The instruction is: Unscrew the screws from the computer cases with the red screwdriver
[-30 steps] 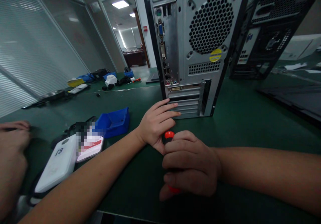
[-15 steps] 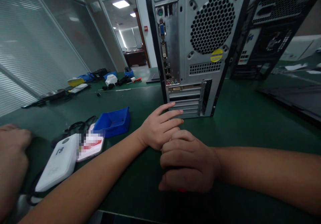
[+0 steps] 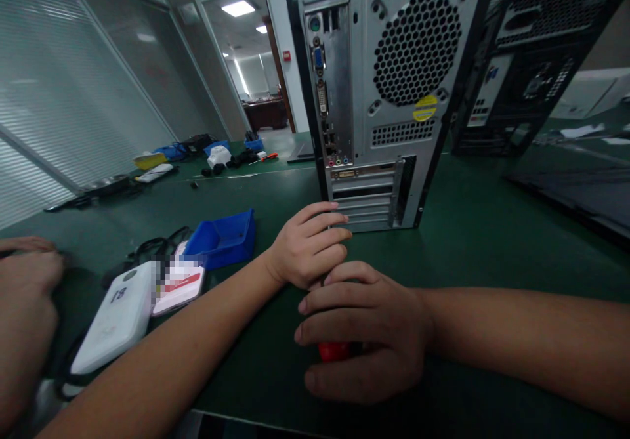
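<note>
Centre, my left hand (image 3: 308,245) shows its back, with its outer fingers loosely bent and pointing right across the foot of a metal computer case (image 3: 364,140). Its thumb and whatever lies under the forefinger are hidden. Just below, my right hand (image 3: 374,334) touches it from the right, fingers loosely wrapped round a rounded red handle (image 3: 335,350). Only a bit of that handle shows between forefinger and thumb; the rest of the tool is covered, so its kind cannot be told. Ports, slot covers and a honeycomb vent face me on the case.
At the left edge is another person's hand (image 3: 29,281). Near it lie a white device (image 3: 115,317), a pink-edged phone-like item (image 3: 182,288) and a blue tray (image 3: 221,239). A black case (image 3: 531,78) stands behind at right, a dark panel (image 3: 581,196) before it.
My right hand's fingers have loosened and spread from a tighter fist, baring more of the red handle. My left hand has shifted slightly left, its fingers closer together.
</note>
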